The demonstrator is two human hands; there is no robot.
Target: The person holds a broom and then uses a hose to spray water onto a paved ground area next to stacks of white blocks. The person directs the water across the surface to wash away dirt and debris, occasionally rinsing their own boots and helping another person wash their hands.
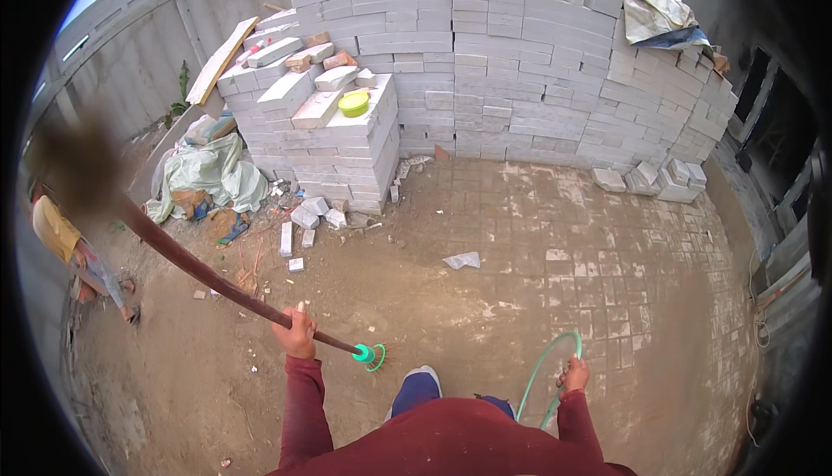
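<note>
My left hand (297, 332) is closed round the brown handle of a long broom (208, 273), held aslant. The broom's green collar (368, 355) and some thin bristles are low, just right of that hand. Its other end rises to the upper left, close to the camera and blurred. On the right, my right hand (575, 375) grips a pale green hose (542, 361), which arches over in a loop and runs back down toward my legs. Whether water comes out of the hose cannot be made out.
Grey-white blocks (529, 68) form a tall stack ahead. A yellow-green bowl (354, 104) sits on a lower stack (347, 159). Pale sacks (212, 172) and broken blocks (310, 213) lie at left. Another person (82, 255) is at far left. Dirt partly covers the pavers (598, 294).
</note>
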